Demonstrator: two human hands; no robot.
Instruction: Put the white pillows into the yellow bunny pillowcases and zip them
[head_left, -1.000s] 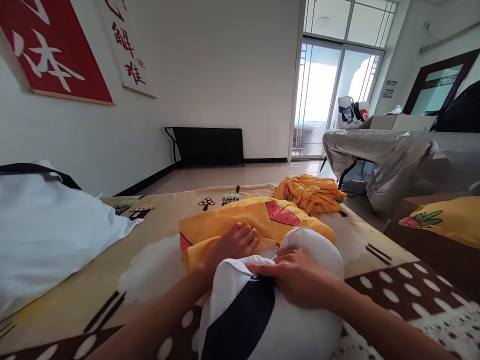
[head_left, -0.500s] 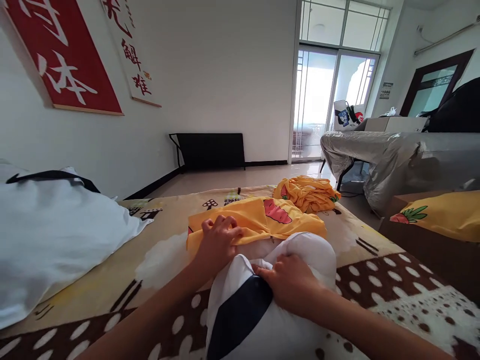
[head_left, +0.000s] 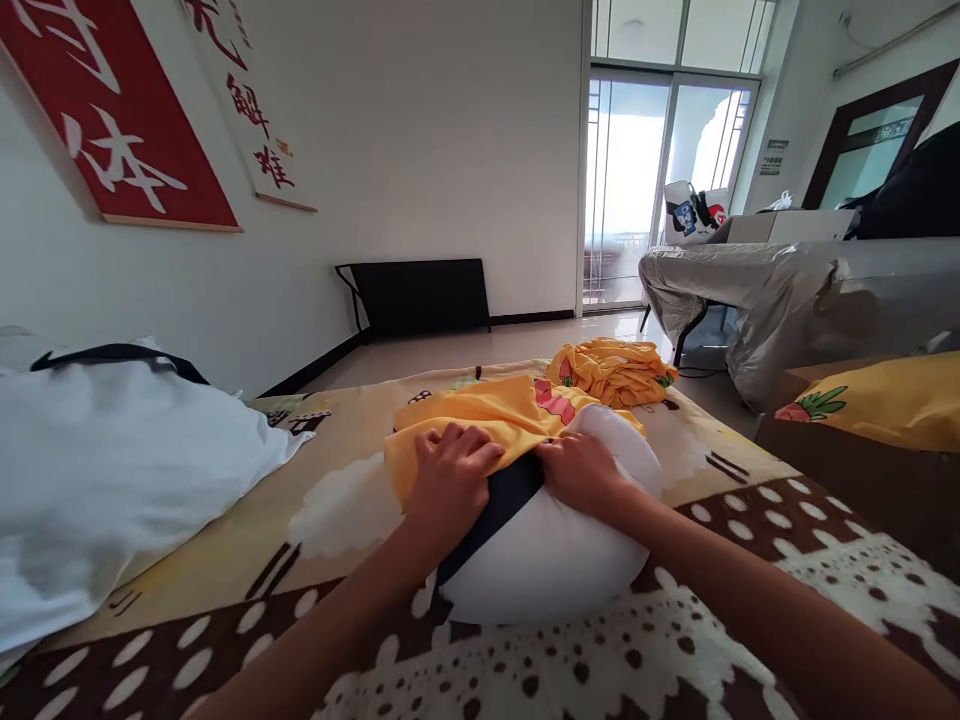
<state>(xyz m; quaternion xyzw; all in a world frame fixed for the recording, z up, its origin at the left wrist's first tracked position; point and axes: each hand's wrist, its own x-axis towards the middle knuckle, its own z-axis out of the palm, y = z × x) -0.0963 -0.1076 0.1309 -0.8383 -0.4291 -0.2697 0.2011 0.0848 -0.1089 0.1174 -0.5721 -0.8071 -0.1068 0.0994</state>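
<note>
— On the near middle of the bed, what are the hands doing?

— The left hand (head_left: pixel 450 478) is gripping the yellow pillowcase (head_left: pixel 480 420) at its open edge, fingers curled into the cloth. The right hand (head_left: pixel 577 470) is pressing the white pillow (head_left: pixel 555 550), fingers bent on its far end, seemingly holding it steady against the case mouth.

— And the materials?

— The pillow is looking plump and smooth, crossed by a dark band. The case is lying thin and limp, printed with carrots. Beyond it, a crumpled yellow cloth (head_left: pixel 611 370) is sitting; far left, another white pillow (head_left: pixel 112 470) is resting on the patterned bedsheet (head_left: pixel 675 640).
</note>
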